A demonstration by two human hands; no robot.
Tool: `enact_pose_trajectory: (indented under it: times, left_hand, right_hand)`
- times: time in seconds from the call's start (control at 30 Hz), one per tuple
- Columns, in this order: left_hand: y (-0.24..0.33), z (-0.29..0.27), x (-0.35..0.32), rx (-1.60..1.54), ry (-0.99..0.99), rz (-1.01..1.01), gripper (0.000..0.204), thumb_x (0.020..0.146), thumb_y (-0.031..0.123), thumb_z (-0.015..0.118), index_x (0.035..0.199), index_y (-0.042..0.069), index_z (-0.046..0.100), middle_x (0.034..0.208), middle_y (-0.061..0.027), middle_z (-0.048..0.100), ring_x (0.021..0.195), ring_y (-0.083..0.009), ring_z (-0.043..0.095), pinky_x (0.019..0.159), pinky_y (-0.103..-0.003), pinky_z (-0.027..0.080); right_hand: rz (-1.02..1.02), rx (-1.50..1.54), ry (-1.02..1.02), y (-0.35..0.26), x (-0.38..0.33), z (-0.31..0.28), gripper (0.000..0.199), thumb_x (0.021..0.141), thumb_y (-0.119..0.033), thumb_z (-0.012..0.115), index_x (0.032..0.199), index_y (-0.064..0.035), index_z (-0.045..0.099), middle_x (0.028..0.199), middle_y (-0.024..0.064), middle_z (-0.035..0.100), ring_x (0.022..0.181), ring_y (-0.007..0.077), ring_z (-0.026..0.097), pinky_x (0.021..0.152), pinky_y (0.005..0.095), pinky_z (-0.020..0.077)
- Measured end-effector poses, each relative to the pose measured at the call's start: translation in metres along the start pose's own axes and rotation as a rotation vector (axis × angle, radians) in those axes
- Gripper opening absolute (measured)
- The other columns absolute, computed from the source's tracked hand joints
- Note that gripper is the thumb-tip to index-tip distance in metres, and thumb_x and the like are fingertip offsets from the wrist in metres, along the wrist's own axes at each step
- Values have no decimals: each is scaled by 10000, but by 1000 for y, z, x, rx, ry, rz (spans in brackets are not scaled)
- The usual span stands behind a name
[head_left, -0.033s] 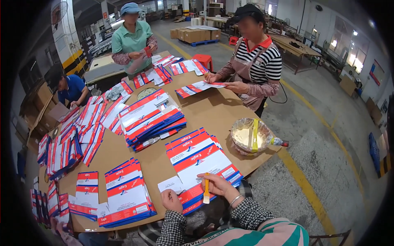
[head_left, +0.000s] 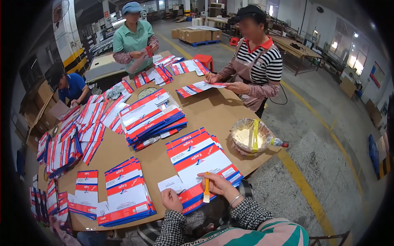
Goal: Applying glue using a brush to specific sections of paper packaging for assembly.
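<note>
My right hand (head_left: pixel 219 184) is closed round the yellow handle of a flat brush (head_left: pixel 206 192), its pale bristles pointing down toward me. Beneath it lies a stack of flat printed cartons (head_left: pixel 207 164) in red, white and blue, at the table's near edge. My left hand (head_left: pixel 171 200) is curled up at the left side of this stack, beside a white flap (head_left: pixel 170 184). Whatever its fingers pinch, if anything, is hidden. A lined tub of cream-coloured paste (head_left: pixel 245 137) stands to the right of the cartons, with a yellow strip across its top.
More carton stacks (head_left: pixel 126 192) lie to my left and a tall one (head_left: pixel 152 117) ahead on the brown table (head_left: pixel 221 110). A bottle end (head_left: pixel 280 142) juts out beside the tub. Three people work round the far side; the striped-shirted person (head_left: pixel 256 57) holds a carton sheet.
</note>
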State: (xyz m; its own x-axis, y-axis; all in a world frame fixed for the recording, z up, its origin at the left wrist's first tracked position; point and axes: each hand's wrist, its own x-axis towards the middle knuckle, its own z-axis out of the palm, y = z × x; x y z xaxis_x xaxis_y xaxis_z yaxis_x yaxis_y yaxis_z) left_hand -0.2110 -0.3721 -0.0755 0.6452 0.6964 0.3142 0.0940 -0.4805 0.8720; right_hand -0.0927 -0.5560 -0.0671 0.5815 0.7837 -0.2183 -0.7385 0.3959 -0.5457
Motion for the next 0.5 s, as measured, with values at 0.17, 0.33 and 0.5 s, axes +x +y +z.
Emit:
enact_pose_trajectory:
  times: [0.17, 0.33, 0.5]
  left_hand:
    - [-8, 1, 1, -34, 53, -34, 66, 812, 56, 533, 779, 4, 558, 768, -111, 532, 669, -214, 549, 585, -307, 448]
    - [-10, -4, 1, 23, 30, -24, 65, 798, 76, 548, 768, 21, 567, 765, -119, 558, 698, -258, 569, 619, -343, 469]
    - [-4, -7, -2, 67, 117, 49, 64, 787, 76, 565, 755, 22, 577, 757, -114, 568, 661, -242, 573, 598, -322, 467]
  right_hand:
    - [19, -127, 40, -30, 25, 25, 352, 916, -206, 458, 1173, 34, 453, 683, 55, 558, 565, 124, 531, 504, 228, 420]
    - [-179, -505, 53, -106, 84, 139, 338, 890, -194, 482, 1182, -27, 451, 656, 39, 545, 434, 98, 453, 392, 227, 331]
    - [-261, -760, -74, -149, 158, 249, 473, 873, -145, 489, 1300, -28, 323, 682, 48, 555, 446, 101, 470, 402, 224, 363]
